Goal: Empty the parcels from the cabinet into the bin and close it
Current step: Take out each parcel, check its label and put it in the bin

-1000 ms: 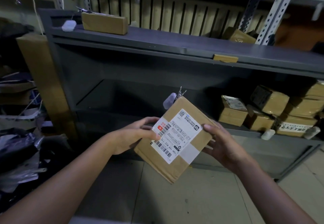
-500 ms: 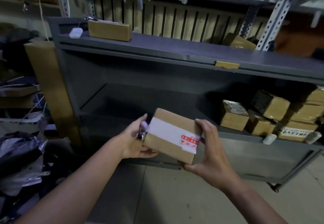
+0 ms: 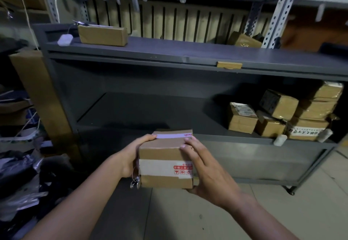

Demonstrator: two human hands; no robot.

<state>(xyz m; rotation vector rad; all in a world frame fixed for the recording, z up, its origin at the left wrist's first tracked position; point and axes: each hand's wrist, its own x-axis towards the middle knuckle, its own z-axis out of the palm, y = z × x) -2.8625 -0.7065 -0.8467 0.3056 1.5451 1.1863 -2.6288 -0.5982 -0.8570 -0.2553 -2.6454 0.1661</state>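
Observation:
I hold a small brown cardboard parcel [image 3: 165,162] with a white tape band and red marks in front of the grey metal cabinet [image 3: 131,81]. My left hand [image 3: 131,155] grips its left side, thumb on the top edge. My right hand [image 3: 205,172] grips its right side with fingers over the top and front. A small metal clip with a tag [image 3: 134,182] dangles at the parcel's lower left. Several more brown parcels [image 3: 282,113] are stacked at the right of the cabinet's shelf. No bin is in view.
A long brown box [image 3: 102,34] and a white tag [image 3: 65,39] lie on the cabinet top; another box [image 3: 243,40] sits at its back right. Dark bags [image 3: 20,179] pile up at the left beside a tall cardboard piece [image 3: 39,93]. White tags hang from the racking above.
The parcel has been turned over in my hands: the label face seen earlier now faces away, the taped side faces me. It sits lower, closer to me. The camera view has tilted down slightly.

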